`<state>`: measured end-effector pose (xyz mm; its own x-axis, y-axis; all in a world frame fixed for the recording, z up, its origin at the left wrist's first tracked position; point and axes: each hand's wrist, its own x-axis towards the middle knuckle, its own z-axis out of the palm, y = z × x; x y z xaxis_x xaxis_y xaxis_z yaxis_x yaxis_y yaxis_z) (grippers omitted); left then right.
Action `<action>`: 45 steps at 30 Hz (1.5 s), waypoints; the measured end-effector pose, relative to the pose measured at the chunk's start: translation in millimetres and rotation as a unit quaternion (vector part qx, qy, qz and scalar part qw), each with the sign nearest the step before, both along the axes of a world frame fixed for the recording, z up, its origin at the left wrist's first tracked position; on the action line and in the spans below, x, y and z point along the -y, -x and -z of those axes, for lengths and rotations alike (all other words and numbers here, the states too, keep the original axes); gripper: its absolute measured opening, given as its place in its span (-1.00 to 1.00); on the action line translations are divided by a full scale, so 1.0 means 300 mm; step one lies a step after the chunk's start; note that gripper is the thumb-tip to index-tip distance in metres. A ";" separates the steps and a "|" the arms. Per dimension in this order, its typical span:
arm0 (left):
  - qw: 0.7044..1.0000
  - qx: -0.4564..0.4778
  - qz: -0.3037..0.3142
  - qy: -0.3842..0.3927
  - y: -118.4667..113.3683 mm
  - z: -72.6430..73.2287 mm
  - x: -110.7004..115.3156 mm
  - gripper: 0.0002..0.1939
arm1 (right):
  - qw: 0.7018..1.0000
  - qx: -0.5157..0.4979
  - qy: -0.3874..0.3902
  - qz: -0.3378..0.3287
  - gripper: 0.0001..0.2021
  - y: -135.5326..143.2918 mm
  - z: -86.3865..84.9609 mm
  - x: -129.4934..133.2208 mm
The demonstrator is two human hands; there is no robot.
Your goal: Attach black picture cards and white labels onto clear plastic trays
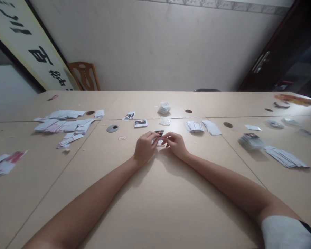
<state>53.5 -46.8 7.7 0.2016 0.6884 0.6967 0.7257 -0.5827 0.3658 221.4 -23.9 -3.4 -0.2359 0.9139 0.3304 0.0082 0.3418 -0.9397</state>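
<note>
In the middle of the table, both hands meet at a small photo card [159, 132] with a dark picture. My left hand [145, 147] has its fingers closed on the card's left side. At the right edge, my right hand [176, 143] pinches with thumb and fingertips. Something whitish shows under the card between the hands, too small to make out. Just beyond lie a few clear plastic sleeves [165, 121] and a taller stack of sleeves [164, 108]. A stack of photo cards [140, 123] rests to the left of them.
White paper packets [64, 125] are heaped at left, with red-marked ones [6, 164] nearer. White cards [194, 126] fan out right of centre. Farther right stand a sleeved card stack [251, 141] and a row of white strips [286, 157]. A grey cable-hole cap [112, 128] lies left.
</note>
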 end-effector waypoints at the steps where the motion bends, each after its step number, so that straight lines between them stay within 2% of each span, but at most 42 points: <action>1: 1.000 0.009 0.005 0.005 -0.002 0.001 0.001 -0.88 | 1.000 -0.004 -0.005 -0.003 -0.80 0.000 -0.001 0.000; 8: 0.996 0.080 0.029 0.039 -0.013 -0.006 0.009 -0.87 | 1.000 0.006 -0.026 -0.001 -0.87 -0.003 -0.007 0.000; 13: 0.994 0.092 0.038 0.038 -0.012 -0.006 0.007 -0.87 | 1.000 0.001 -0.025 0.007 -0.87 -0.003 0.001 -0.007; 18: 0.997 0.071 0.033 0.025 -0.009 -0.004 0.005 -0.88 | 0.999 0.006 -0.034 0.014 -0.90 -0.003 -0.002 0.001; 30: 0.999 0.035 0.039 -0.003 -0.003 -0.002 0.008 -0.85 | 0.982 0.096 -0.133 0.088 -0.88 -0.004 0.009 0.011; 37: 0.999 0.027 0.033 -0.014 -0.003 -0.003 0.011 -0.84 | 0.981 0.098 -0.145 0.079 -0.89 -0.005 0.007 0.014; 45: 0.999 -0.031 0.009 -0.042 0.002 0.002 0.005 -0.85 | 0.980 0.095 -0.157 0.071 -0.89 -0.002 0.003 0.018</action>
<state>52.8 -48.2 7.1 0.2580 0.6245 0.7371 0.7351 -0.6220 0.2697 222.1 -29.4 -4.3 -0.1992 0.8018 0.5634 0.2411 0.5973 -0.7649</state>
